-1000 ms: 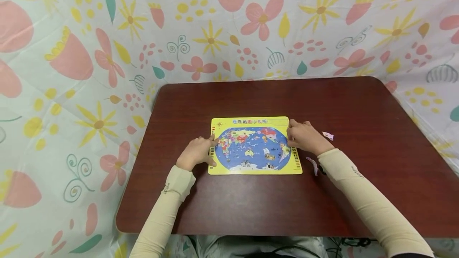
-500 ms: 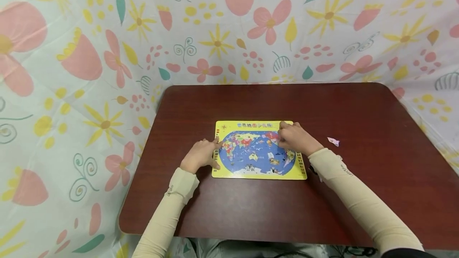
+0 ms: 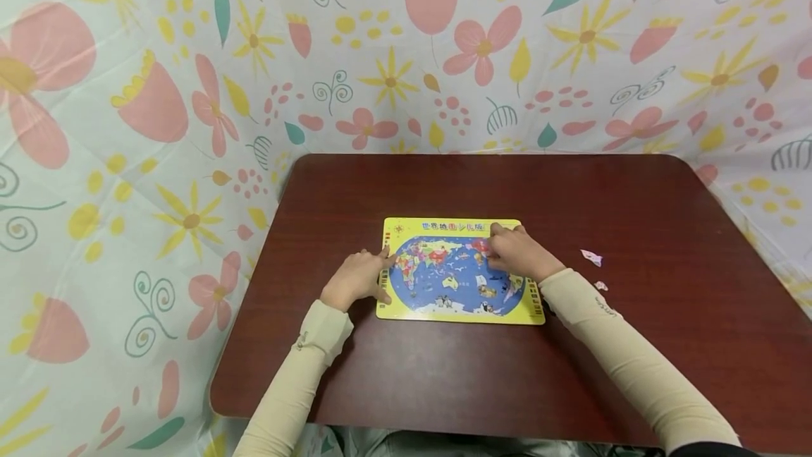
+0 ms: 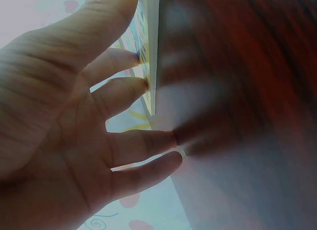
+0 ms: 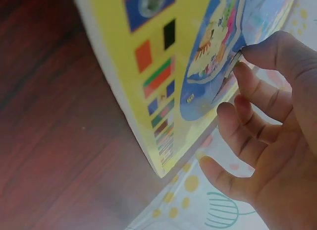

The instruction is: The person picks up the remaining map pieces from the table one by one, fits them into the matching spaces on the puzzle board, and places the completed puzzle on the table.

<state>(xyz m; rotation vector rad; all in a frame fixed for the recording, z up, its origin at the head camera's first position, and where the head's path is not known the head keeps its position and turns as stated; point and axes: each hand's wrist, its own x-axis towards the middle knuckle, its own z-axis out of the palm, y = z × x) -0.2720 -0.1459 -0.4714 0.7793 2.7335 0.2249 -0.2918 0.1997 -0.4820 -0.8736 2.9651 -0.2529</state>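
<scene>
A yellow-bordered world map puzzle board (image 3: 431, 314), with a blue oval map and a line of Chinese characters along its top, lies flat on the table. My left hand (image 3: 357, 279) is at its left edge with fingers spread. In the left wrist view two fingertips (image 4: 141, 84) touch the board's edge while the other fingers reach down to the tabletop. Over the map's upper right is my right hand (image 3: 523, 254). Its thumb and index finger pinch a small thin puzzle piece (image 5: 236, 60), mostly hidden by the fingers, close against the map surface.
Two small loose pieces lie right of the board: a pinkish white piece (image 3: 592, 257) and a smaller one (image 3: 600, 286) by the right sleeve. The dark reddish-brown table (image 3: 444, 372) meets a flower-patterned cloth (image 3: 393, 118) at the back and left.
My right hand has moved left from the board's right edge onto the map. My left hand keeps its place at the left edge. The head view has shifted slightly.
</scene>
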